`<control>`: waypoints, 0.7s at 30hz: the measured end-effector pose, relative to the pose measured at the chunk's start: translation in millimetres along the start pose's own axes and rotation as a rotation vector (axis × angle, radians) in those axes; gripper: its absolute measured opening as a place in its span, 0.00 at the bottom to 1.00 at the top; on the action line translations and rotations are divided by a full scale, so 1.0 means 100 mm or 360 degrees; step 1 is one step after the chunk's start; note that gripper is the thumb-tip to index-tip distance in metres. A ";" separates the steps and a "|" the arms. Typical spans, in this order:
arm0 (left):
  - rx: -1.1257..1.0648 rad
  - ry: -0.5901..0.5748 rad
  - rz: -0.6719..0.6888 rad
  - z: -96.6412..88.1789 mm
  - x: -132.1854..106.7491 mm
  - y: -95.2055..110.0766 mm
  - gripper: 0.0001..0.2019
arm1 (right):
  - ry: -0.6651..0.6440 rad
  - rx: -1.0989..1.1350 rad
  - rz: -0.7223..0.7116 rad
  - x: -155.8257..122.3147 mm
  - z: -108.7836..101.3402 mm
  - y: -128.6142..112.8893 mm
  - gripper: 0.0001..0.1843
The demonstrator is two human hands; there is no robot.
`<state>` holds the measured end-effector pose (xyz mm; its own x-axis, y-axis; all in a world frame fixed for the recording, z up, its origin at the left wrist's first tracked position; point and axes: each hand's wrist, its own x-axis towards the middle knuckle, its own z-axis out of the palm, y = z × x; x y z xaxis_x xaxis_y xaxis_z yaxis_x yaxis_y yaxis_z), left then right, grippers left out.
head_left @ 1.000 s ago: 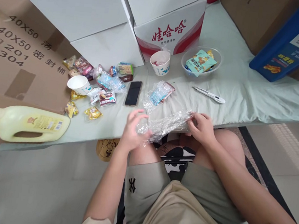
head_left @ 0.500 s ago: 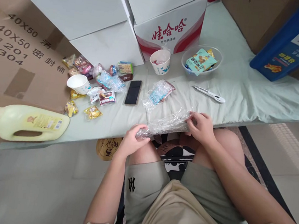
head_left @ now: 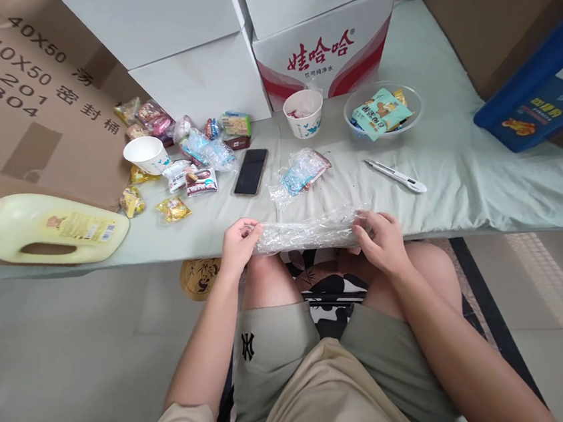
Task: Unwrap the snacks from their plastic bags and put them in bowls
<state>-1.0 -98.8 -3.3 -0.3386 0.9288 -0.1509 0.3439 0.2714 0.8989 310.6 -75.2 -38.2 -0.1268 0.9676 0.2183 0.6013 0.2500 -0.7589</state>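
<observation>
A crumpled strip of clear plastic wrap [head_left: 307, 232] is stretched along the front edge of the pale green cloth-covered table [head_left: 467, 170]. My left hand [head_left: 238, 243] is closed, pinching its left end. My right hand [head_left: 382, 240] is closed on its right end, fingers curled over the film. Both hands hover just above my knees at the table edge.
On the table lie a black phone [head_left: 251, 171], a small clear bag with a blue packet [head_left: 302, 170], a white pen-like tool [head_left: 396, 177], two paper cups [head_left: 302, 112] [head_left: 145, 154], a clear bowl of snacks [head_left: 382, 111], scattered wrapped sweets [head_left: 187, 154] and a pale yellow jug [head_left: 43, 229]. Cardboard boxes [head_left: 319, 47] stand behind.
My left hand went from open beside the film to closed on its left end, then pulled leftward, drawing the loose wrap out into a tighter, longer strip. The right hand held its place.
</observation>
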 end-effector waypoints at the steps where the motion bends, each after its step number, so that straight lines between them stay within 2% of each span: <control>1: 0.0007 -0.0005 0.0028 0.02 0.02 0.02 0.13 | 0.0023 0.0022 0.0026 -0.01 0.00 0.01 0.08; 4: 0.0057 -0.0041 0.0062 0.09 0.10 0.07 0.11 | 0.0076 0.0114 0.0093 -0.02 -0.02 0.02 0.11; 7: 0.0173 -0.0052 0.0071 0.15 0.15 0.09 0.09 | 0.0148 0.0201 0.0024 0.02 -0.06 0.01 0.07; 11: 0.0302 -0.0043 0.0110 0.22 0.18 0.13 0.10 | 0.0252 0.0104 -0.0006 0.14 -0.15 -0.02 0.11; 17: 0.0298 -0.0057 0.0169 0.28 0.21 0.19 0.10 | 0.0103 -0.0050 0.0313 0.29 -0.24 -0.02 0.08; 21: 0.0354 -0.0037 0.0173 0.27 0.23 0.20 0.10 | 0.0043 -0.0189 0.0183 0.42 -0.21 0.10 0.09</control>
<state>22.3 -65.3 0.4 -0.2696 0.9604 -0.0698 0.5627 0.2160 0.7980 327.9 -32.3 -24.2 -0.0316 0.9879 0.1516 0.6999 0.1301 -0.7023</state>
